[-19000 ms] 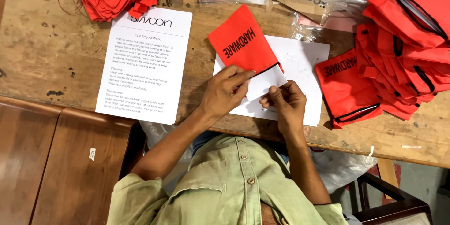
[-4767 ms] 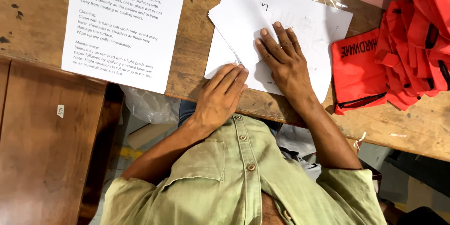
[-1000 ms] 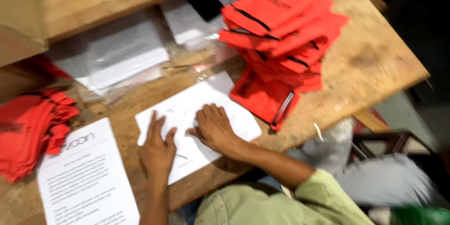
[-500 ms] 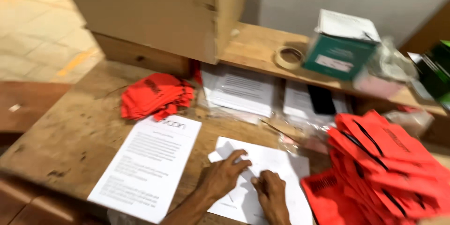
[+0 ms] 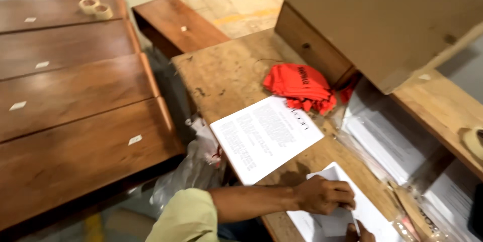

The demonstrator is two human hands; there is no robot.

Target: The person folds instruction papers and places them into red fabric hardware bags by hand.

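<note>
My left hand (image 5: 324, 196) lies on a white sheet of paper (image 5: 372, 217) near the front edge of the worn wooden workbench (image 5: 226, 71), with its fingers curled over a folded part of the sheet. Only the knuckles of my right hand (image 5: 359, 233) show at the bottom edge, touching the same paper; the rest is cut off. A printed white instruction sheet (image 5: 264, 136) lies just left of my left hand. Beyond it sits a pile of red fabric pouches (image 5: 302, 83).
A large cardboard box (image 5: 392, 15) stands on a raised wooden shelf at the right. Clear bags of white sheets (image 5: 387, 136) lie beneath the shelf. Dark wooden tabletops (image 5: 75, 101) fill the left, with two tape rolls (image 5: 95, 8) far back. A crumpled plastic bag (image 5: 196, 166) hangs between the tables.
The view has swung left, so the dark tables now show and the big pile of red pouches at the right is out of frame. Both hands remain on the white paper.
</note>
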